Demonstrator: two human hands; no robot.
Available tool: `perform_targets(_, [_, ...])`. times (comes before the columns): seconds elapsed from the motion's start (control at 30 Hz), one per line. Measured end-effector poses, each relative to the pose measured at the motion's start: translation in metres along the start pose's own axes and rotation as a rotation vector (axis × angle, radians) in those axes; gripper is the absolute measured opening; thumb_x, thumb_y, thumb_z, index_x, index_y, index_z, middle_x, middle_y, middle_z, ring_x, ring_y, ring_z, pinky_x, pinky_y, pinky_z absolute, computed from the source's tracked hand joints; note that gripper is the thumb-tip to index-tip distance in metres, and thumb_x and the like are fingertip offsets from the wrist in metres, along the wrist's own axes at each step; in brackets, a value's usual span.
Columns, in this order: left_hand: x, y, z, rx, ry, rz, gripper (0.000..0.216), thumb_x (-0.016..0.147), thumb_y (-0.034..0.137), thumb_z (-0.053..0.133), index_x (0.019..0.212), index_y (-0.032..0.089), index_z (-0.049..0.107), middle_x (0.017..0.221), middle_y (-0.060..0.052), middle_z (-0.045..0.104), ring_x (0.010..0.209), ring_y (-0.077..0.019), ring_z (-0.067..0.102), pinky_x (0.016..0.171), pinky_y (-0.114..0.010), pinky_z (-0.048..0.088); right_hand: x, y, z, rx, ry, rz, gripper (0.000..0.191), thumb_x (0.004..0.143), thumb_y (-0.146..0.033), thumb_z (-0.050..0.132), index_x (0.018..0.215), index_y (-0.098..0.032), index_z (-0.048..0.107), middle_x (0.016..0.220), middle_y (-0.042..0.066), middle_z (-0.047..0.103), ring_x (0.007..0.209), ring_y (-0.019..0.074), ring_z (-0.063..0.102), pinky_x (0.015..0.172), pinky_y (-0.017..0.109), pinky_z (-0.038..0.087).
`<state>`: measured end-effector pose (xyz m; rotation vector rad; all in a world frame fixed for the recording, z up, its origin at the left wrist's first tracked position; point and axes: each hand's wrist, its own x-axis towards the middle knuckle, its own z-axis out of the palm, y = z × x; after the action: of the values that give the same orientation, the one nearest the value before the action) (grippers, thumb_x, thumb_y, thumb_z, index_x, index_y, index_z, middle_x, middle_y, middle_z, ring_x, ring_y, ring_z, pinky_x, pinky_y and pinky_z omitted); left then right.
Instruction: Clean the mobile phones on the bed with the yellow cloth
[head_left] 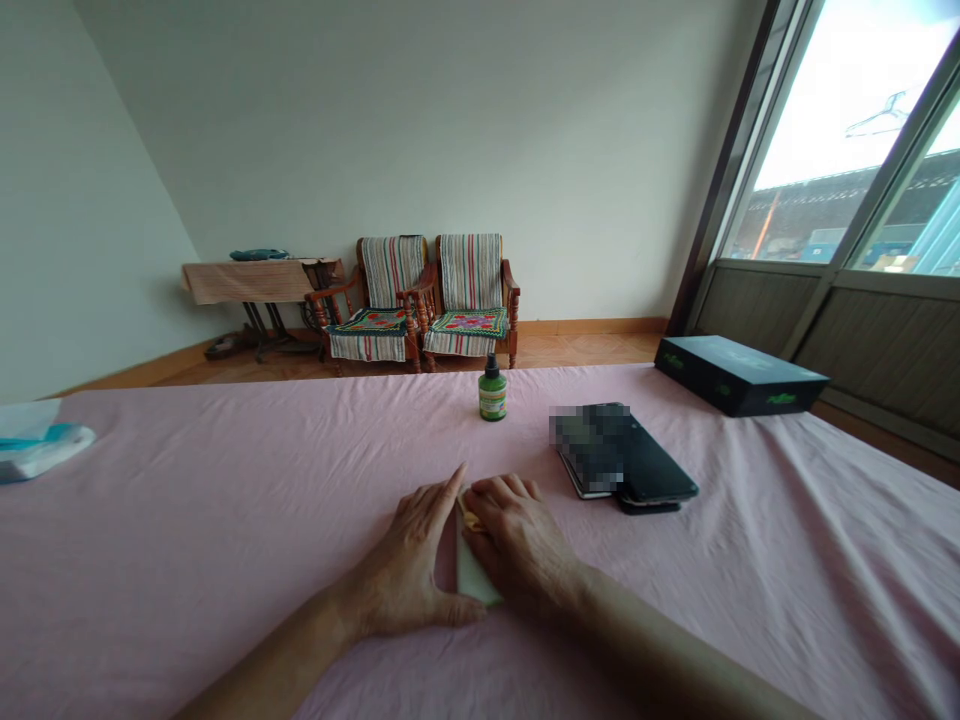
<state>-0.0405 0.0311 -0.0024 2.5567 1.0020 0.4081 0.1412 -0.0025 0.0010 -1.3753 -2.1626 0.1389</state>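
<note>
Right hand (521, 535): fingers curled down, gripping a yellowish bunched thing (472, 520), which is mostly hidden under them; can't tell what it is. Directly under that hand: pale flat piece (471, 578), lying on pink cloth (225, 520), partly covered. Left hand (405, 560): open, fingers and thumb spread, grasping nothing; thumb runs along the near edge of the pale piece, forefinger points up past its far end. Looks like a steadying pose.

Progress: judged as under way. Done: pale piece is in place between the hands, yellowish thing is in the right hand and down at the far part of the piece. Left: letting go of the yellowish thing and freeing the piece are both undone. How much of the piece is dealt with can't be told; near part shows bare, rest is covered.

Further out, nothing else is touched by either hand. Ahead of both hands: green bottle (493, 400) with black top, upright. Right of the right hand and a little ahead: black flat device (656, 465), with a pixelated item just beside it, contents unreadable. Beyond those, farther right: black box (739, 375). Well left of the left hand: tissue-like pack (46, 458), cut off by the frame edge.
</note>
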Motion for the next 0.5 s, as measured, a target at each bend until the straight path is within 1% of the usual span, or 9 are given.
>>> perform_targets(0.1, [-0.0004, 0.0, 0.0006, 0.001, 0.001, -0.004, 0.134, 0.056, 0.054, 0.082, 0.146, 0.027, -0.013, 0.148, -0.016, 0.026, 0.136, -0.0363, 0.024, 0.108, -0.056, 0.024, 0.0001, 0.0001, 0.0003, -0.001, -0.009, -0.019, 0.018, 0.093, -0.025, 0.048, 0.101, -0.022, 0.064, 0.099, 0.006, 0.063, 0.096, 0.0212, 0.052, 0.085, 0.035, 0.035])
perform_targets(0.27, [-0.0002, -0.0015, 0.0008, 0.001, 0.017, 0.011, 0.128, 0.058, 0.058, 0.078, 0.148, 0.024, -0.006, 0.148, -0.016, 0.028, 0.135, -0.037, 0.025, 0.108, -0.054, 0.024, -0.0007, 0.0005, 0.0003, 0.033, -0.016, -0.006, 0.022, 0.092, -0.026, 0.051, 0.112, -0.02, 0.057, 0.113, 0.006, 0.06, 0.105, 0.0218, 0.049, 0.089, 0.035, 0.034])
perform_targets(0.37, [0.0, -0.0012, 0.0, 0.013, 0.003, 0.0, 0.128, 0.056, 0.058, 0.079, 0.148, 0.024, -0.003, 0.149, -0.016, 0.028, 0.135, -0.0372, 0.025, 0.109, -0.054, 0.025, -0.0016, -0.0017, -0.0017, 0.031, -0.024, -0.021, 0.017, 0.092, -0.024, 0.049, 0.105, -0.02, 0.06, 0.106, 0.005, 0.062, 0.101, 0.0209, 0.051, 0.087, 0.034, 0.034])
perform_targets(0.43, [0.0001, -0.0006, -0.0003, 0.022, -0.006, -0.016, 0.128, 0.056, 0.054, 0.081, 0.148, 0.024, -0.003, 0.149, -0.016, 0.028, 0.135, -0.0369, 0.024, 0.108, -0.054, 0.025, -0.0025, -0.0039, -0.0031, 0.029, -0.039, -0.045, 0.016, 0.092, -0.023, 0.049, 0.1, -0.021, 0.062, 0.101, 0.005, 0.063, 0.096, 0.0201, 0.051, 0.084, 0.034, 0.034])
perform_targets(0.5, [0.0002, -0.0005, -0.0001, 0.025, -0.004, -0.021, 0.127, 0.056, 0.05, 0.082, 0.148, 0.024, -0.002, 0.148, -0.015, 0.029, 0.135, -0.037, 0.025, 0.108, -0.055, 0.025, -0.0033, -0.0052, -0.0037, 0.027, -0.051, -0.057, 0.015, 0.091, -0.023, 0.05, 0.1, -0.022, 0.062, 0.101, 0.005, 0.063, 0.096, 0.02, 0.051, 0.084, 0.034, 0.034])
